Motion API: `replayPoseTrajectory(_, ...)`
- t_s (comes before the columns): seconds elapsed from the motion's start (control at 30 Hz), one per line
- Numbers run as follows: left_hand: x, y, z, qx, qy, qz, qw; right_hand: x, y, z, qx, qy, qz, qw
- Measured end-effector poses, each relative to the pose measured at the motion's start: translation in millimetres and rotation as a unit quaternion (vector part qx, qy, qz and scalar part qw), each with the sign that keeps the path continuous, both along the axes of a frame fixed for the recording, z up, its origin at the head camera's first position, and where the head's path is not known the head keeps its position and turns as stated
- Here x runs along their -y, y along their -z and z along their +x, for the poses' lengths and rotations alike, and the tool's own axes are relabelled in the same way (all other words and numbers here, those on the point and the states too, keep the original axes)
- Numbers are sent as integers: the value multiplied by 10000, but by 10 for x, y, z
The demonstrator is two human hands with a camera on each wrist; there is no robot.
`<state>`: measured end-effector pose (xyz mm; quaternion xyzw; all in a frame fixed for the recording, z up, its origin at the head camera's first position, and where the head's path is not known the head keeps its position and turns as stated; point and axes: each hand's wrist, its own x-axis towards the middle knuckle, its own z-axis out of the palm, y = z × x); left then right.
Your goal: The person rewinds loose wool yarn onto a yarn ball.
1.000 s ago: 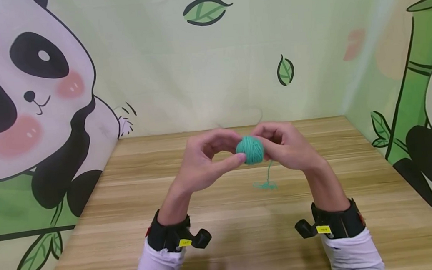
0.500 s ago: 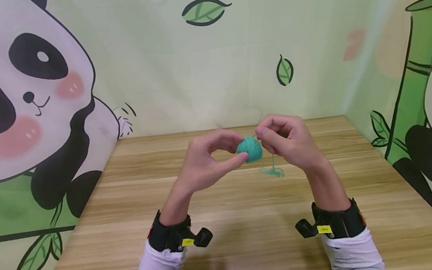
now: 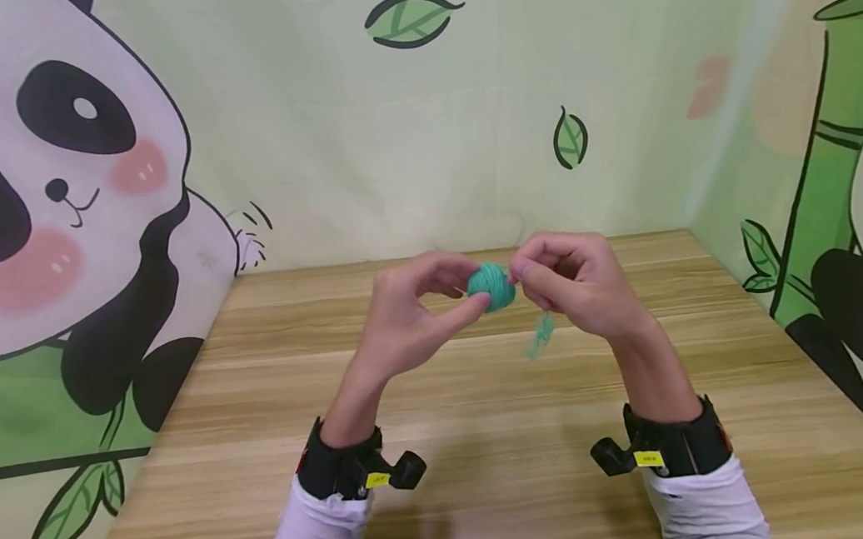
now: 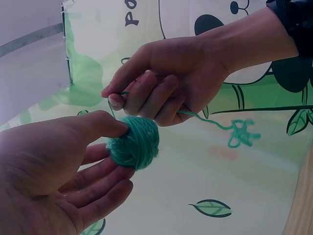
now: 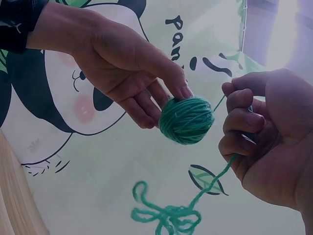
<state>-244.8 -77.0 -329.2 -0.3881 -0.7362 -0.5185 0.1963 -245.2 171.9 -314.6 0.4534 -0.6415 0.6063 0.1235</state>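
Observation:
A small teal ball of yarn (image 3: pixel 490 288) is held above the table by my left hand (image 3: pixel 423 312), pinched between the thumb and the fingers. To its right, my right hand (image 3: pixel 579 284) pinches the yarn strand between thumb and forefinger. In the right wrist view a short taut length runs from the yarn ball (image 5: pixel 187 120) to the right hand (image 5: pixel 274 132). The strand passes through that hand's curled fingers. Below it dangles a loose, looped yarn tail (image 3: pixel 544 333), seen in the left wrist view as a tangled yarn end (image 4: pixel 242 133).
Under both hands lies a wood-grain table (image 3: pixel 473 434). A pale green printed backdrop (image 3: pixel 302 145) with pandas, leaves and bamboo stands behind it and along both sides. Each wrist wears a black strap with a small camera (image 3: pixel 408 470).
My right hand has drawn slightly away from the ball, now pinching the strand. The ball has turned and risen a little in my left hand. The dangling tail has swung and moved up.

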Motion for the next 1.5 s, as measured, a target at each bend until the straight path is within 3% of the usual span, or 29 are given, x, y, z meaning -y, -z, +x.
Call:
replayPoseTrajectory(0.2, 2, 4, -15, -1, -60, 56, 10000, -1, -13, -2, -80, -234, 85, 9997)
replayPoseTrajectory(0.4, -2, -1, 2, 57, -307, 232, 9992, -7, 9, -15, -135, -336, 216, 9991)
replayPoseTrajectory(0.67, -45, -16, 17, 166, -463, 940, 9944, 28, 40, -45, -222, -599, 645, 9959)
replayPoseTrajectory(0.8, -56, -28, 26, 168, -444, 1241, 9911, 31, 53, -50, -273, -540, 912, 9940)
replayPoseTrajectory(0.97, -54, -38, 40, 219, -246, 1569, 9871, 28, 44, -36, -161, -369, 1309, 9906)
replayPoseTrajectory(1.13, -49, -49, 58, 275, 141, 1764, 9838, 32, 61, -55, -177, -366, 1432, 9889)
replayPoseTrajectory(1.5, -13, -48, 86, 529, 785, 1716, 9806, 21, 78, -93, -168, -311, 1478, 9884)
